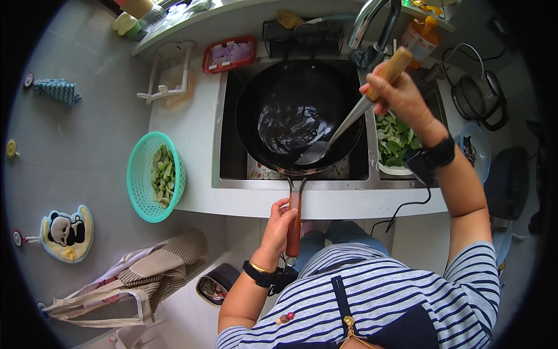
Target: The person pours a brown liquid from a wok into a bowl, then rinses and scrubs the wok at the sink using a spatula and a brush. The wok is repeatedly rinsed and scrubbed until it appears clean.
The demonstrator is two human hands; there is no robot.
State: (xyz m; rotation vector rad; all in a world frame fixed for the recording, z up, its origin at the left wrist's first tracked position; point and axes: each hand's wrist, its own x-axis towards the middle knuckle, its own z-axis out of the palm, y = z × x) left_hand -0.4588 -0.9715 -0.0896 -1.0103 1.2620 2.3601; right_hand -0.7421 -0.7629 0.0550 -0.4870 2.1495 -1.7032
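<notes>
A black wok (279, 87) rests over the left basin of the sink (218, 165), with shiny liquid in its bottom. My left hand (279, 222) grips its reddish-brown wooden handle (294, 227), which reaches over the counter's front edge. In my right hand (396, 94) is a metal spatula (348, 120), held by its wooden handle and tilted down to the left. The spatula's blade sits inside the wok near the front wall. Beneath my right forearm, leafy greens (394, 135) fill a white container in the right basin.
A turquoise colander (139, 183) of cut vegetables stands at the counter's left edge. The faucet (366, 26) arches behind the wok, beside an orange pump bottle (420, 39). A red basket (229, 54) and a white rack (168, 78) sit back left. A black cable (407, 205) hangs from my right wrist.
</notes>
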